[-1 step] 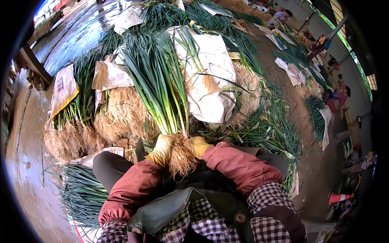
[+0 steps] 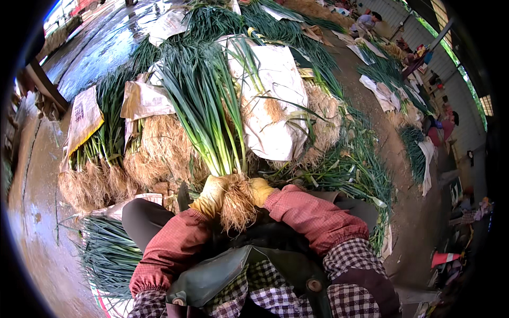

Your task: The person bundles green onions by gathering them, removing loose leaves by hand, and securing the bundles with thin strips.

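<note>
A bunch of green onions [image 2: 209, 127] stands in front of me, long green leaves pointing away and pale stems toward my body. Its tan, stringy roots [image 2: 238, 206] hang down between my gloved hands. My left hand [image 2: 211, 196], in a yellow glove, is closed round the base of the stems on the left. From the right, my right hand [image 2: 260, 192], also yellow-gloved, grips the same bunch by the roots; most of its fingers are hidden. A white sack [image 2: 278, 100] lies just beyond, with a few loose green onions [image 2: 254, 71] on it.
More rooted bunches [image 2: 164, 140] are piled to the left, partly under sacking [image 2: 85, 114]. Loose green leaves [image 2: 344, 169] cover the ground at right. Another green heap [image 2: 108, 249] lies by my left knee. A person [image 2: 366, 24] works far right, and a red-and-white cone [image 2: 444, 258] lies nearer.
</note>
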Demonstrator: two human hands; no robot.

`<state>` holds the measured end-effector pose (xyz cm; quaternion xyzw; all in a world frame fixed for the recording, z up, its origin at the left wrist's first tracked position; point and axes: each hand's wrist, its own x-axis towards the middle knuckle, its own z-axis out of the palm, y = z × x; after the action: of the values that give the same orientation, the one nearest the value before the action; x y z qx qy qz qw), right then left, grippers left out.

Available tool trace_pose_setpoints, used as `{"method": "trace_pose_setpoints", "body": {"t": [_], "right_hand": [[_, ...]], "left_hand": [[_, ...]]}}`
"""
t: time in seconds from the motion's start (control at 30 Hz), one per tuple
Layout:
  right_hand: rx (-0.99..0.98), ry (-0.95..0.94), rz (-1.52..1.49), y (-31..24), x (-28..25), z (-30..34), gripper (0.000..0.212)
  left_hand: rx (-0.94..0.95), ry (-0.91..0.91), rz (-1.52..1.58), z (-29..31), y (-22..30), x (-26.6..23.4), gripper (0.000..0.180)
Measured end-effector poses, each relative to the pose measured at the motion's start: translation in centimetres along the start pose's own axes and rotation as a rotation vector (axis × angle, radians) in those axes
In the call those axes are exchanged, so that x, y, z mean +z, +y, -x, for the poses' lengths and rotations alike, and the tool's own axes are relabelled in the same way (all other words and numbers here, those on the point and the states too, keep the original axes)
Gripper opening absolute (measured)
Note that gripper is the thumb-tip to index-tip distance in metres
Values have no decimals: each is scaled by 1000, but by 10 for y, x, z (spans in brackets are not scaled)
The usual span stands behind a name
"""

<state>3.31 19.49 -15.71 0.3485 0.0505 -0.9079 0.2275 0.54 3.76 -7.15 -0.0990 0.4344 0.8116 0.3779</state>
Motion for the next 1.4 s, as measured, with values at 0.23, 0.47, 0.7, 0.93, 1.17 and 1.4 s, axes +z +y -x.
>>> {"method": "trace_pose_setpoints", "body": {"t": [0.23,0.47,0.7,0.93,1.17,1.4], "right_hand": [[-366,324,648,-10,-22,-22,31],[-262,427,1691,-10,9,55,41],[-471,-204,971,-2,82,20,20],[-480,102,868,-40,88,36,42],[-349,101,653,-5,102,13,30],[-690,679,957,-27,123,0,30]], "left_hand": [[-73,-133,99,11,14,5,23],[-32,-124,211,5,39,-12,23],[-38,-200,199,-3,26,-17,22],[26,-159,231,17,40,-11,19],[-33,-194,241,3,25,-7,18],[13,-80,284,38,49,7,15]]}}
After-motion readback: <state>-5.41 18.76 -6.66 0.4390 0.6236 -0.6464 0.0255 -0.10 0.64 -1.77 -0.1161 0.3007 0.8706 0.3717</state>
